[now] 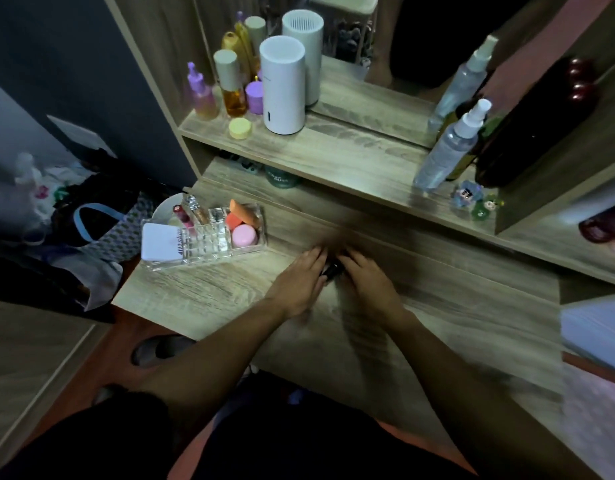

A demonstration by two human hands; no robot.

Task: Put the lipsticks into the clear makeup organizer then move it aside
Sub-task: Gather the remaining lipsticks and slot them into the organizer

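Both hands are brought together low on the worktop [202, 299], and a small dark lipstick [331, 270] is seen between them. The left hand [295, 280] lies with its fingers stretched forward and slightly curled against the tube; the right hand [363, 277] is cupped over it from the other side. Whether the tube is truly pinched or only touched cannot be told, as most of it is hidden by the fingers and the picture is blurred there.

The clear organizer [209, 237] is found well to the left of the left hand, near the worktop's left edge. Two or three lipsticks [186, 216] are already stood upright in its back slots, a white compact [160, 242] is lodged at its left end, and sponges and a pink round puff [244, 235] are held in its right compartment.

The lipstick is judged light, stiff and smooth, so it is likely to roll or slip; it is best taken across the barrel with thumb and fingertips, cap kept on, and lowered upright into a free slot. The organizer is judged to be rigid, brittle plastic, light but loosely loaded, so it is best gripped by both end walls and slid, not tilted, lest the standing tubes be tipped out.
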